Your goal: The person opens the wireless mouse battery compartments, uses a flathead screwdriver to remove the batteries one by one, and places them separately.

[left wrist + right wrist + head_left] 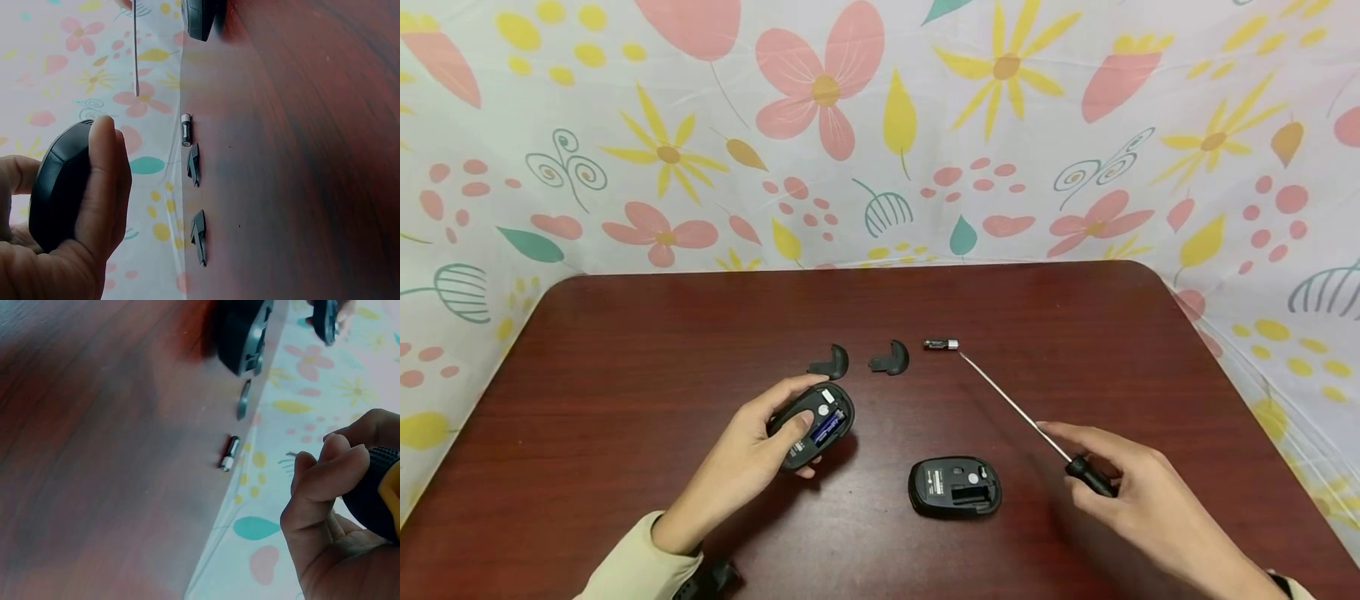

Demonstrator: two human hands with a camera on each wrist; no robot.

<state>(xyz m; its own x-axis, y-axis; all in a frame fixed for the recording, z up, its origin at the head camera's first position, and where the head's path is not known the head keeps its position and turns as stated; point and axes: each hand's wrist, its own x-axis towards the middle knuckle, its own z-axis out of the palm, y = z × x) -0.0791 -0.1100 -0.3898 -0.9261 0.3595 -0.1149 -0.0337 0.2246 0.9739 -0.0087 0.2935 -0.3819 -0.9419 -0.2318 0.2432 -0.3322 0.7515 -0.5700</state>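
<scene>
My left hand grips a black computer mouse above the table, underside facing up. A blue battery sits in its uncovered battery slot, and the thumb presses across the underside. In my right hand is a screwdriver, its long thin shaft pointing to the far left. The right wrist view shows part of its black and yellow handle. Between the hands a second black mouse lies upside down on the table, its slot uncovered and dark. The screwdriver's tip appears close to a loose battery in the head view.
Two black curved battery covers, a left one and a right one, lie beyond the mice, in a row with the loose battery. The dark red-brown table ends at a flower-patterned cloth behind it.
</scene>
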